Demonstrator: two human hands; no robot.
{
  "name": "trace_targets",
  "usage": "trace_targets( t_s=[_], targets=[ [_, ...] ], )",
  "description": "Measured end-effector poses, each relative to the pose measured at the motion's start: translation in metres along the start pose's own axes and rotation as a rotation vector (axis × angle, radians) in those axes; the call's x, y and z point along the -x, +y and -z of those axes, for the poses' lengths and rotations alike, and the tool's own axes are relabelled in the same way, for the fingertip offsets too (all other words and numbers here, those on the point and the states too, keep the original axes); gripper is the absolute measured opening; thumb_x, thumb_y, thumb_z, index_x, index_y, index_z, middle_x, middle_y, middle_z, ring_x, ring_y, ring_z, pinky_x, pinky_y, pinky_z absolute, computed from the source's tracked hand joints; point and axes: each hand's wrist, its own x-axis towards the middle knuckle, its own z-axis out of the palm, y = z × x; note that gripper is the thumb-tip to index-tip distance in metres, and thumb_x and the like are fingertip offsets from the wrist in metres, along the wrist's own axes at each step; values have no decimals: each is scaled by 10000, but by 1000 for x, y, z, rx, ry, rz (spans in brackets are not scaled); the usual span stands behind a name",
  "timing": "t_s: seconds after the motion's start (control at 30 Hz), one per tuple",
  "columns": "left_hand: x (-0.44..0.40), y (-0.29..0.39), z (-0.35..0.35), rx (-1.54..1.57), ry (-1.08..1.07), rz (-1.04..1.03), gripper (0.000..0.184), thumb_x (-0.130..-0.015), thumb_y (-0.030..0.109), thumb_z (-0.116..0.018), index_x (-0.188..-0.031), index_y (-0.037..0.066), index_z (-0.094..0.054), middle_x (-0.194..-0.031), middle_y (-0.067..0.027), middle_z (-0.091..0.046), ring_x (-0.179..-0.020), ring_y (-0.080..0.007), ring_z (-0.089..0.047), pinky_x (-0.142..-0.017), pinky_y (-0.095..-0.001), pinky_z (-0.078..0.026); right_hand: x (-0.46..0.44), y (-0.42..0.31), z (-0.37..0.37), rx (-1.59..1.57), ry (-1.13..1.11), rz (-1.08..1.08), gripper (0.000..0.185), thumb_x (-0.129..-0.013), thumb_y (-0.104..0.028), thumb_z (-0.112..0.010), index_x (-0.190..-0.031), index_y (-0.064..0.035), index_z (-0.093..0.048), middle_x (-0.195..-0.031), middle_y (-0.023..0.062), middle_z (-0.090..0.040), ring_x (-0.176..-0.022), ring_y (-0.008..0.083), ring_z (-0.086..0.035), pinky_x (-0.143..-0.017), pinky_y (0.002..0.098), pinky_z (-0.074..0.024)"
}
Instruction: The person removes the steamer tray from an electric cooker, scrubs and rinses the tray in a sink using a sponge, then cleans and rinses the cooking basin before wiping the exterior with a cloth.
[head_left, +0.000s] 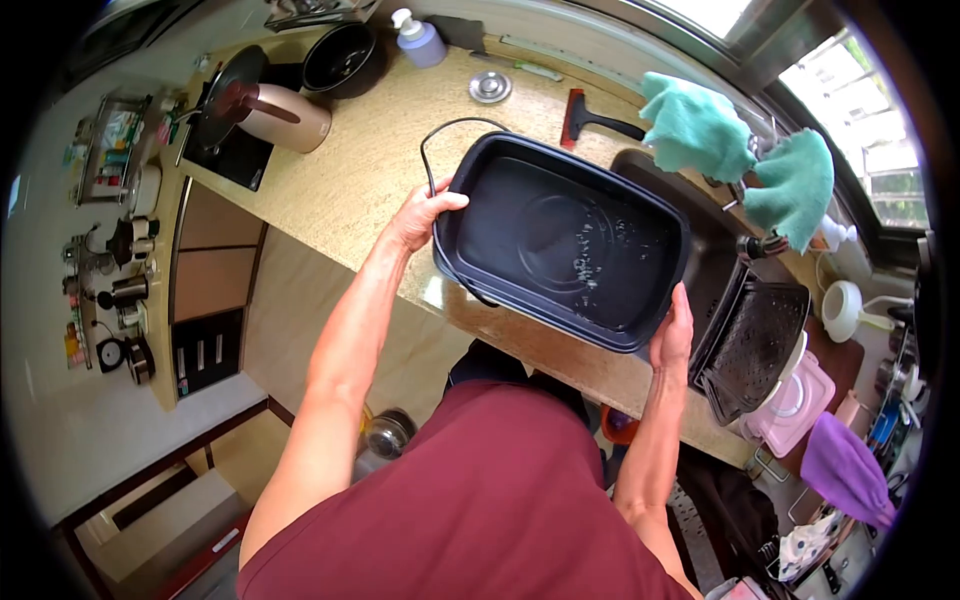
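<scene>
A dark rectangular plastic basin (600,173) is held between my two hands over the counter's front edge, beside the sink. Shallow liquid seems to lie in it, with bubbles or bright specks right of the middle. My left hand (415,217) grips the left rim, its thumb over the edge. A thin black loop, like a carrying handle (426,150), curves out past that side close to my wrist. At the lower right corner, my right hand (672,335) clasps the outer wall; most of its fingers are hidden behind the basin.
Behind the basin lie a squeegee (600,122), a sink strainer (490,87) and a knife (530,68). Teal cloths (700,125) hang near the faucet above the sink (705,262). A black drain rack (755,335) stands right; a kettle (285,117) and a black pot (345,62) stand left.
</scene>
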Motion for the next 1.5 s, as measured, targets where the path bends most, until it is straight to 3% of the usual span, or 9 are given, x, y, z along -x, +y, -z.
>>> trace_targets(
  t_s=[0.43,0.83,0.97,1.07,1.13,1.23,1.3,1.43,1.5],
  targets=[
    [29,27,133,32,171,-56,570,-864,80,-662,-1417,28,-536,-1273,-99,-669,-1101,-184,-668,-979,-324,-535,-39,50,-131,159,-66,-150,514,-1071,-319,-470,-1511,-58,-423,-1438,49,-548,-1241,185,-576,-1005,336,-485],
    [3,-1,183,79,253,2,470,-903,161,-686,-1341,37,-569,-1166,-100,-703,-1008,-203,-698,-923,-353,-572,-74,60,-158,326,-114,-197,546,-1046,-405,-507,-1525,-149,-445,-1359,-16,-590,-1064,136,-599,-904,317,-451],
    [-6,-10,197,103,307,69,474,-913,211,-728,-1328,37,-579,-1204,-108,-696,-1058,-222,-690,-948,-389,-573,-87,48,-110,378,-82,-151,539,-1039,-377,-539,-1452,-33,-499,-1421,148,-565,-1223,237,-602,-1035,396,-470],
    [0,2,194,-10,291,70,515,-954,212,-688,-1409,42,-518,-1264,-91,-667,-1098,-213,-673,-948,-372,-564,-97,20,-23,524,83,-82,425,-1010,-313,-578,-1315,-21,-628,-1271,145,-672,-1094,252,-681,-928,374,-533],
    [7,13,183,-141,240,7,588,-954,216,-689,-1471,56,-460,-1264,-74,-668,-1081,-202,-681,-915,-367,-574,-104,32,64,1219,227,-5,368,-957,-193,-590,-1279,-25,-647,-1218,190,-691,-1096,299,-685,-947,376,-530],
    [19,40,179,-343,259,177,686,-945,246,-707,-1527,75,-387,-1260,-52,-667,-1051,-171,-686,-853,-347,-580,-108,83,157,1649,169,-240,404,-902,-103,-573,-1298,-53,-632,-1232,220,-670,-1148,341,-654,-987,386,-511],
    [23,53,179,-426,301,239,717,-936,258,-719,-1538,85,-370,-1253,-44,-667,-1035,-158,-687,-813,-329,-575,-100,108,175,1849,-126,-220,417,-889,-96,-574,-1302,-85,-630,-1212,199,-682,-1154,364,-642,-1009,424,-496],
    [18,54,161,-483,440,272,785,-911,286,-753,-1555,95,-346,-1233,-39,-666,-994,-136,-679,-754,-299,-543,-100,130,184,1913,-132,-151,411,-890,-160,-587,-1293,-88,-627,-1179,209,-684,-1150,388,-630,-1011,452,-484],
    [19,48,154,-490,517,248,792,-906,292,-758,-1553,89,-349,-1236,-46,-666,-993,-142,-673,-760,-311,-534,-109,118,172,2105,-107,-346,395,-892,-231,-591,-1259,-93,-642,-1156,199,-690,-1137,400,-631,-981,490,-490]
  ],
)
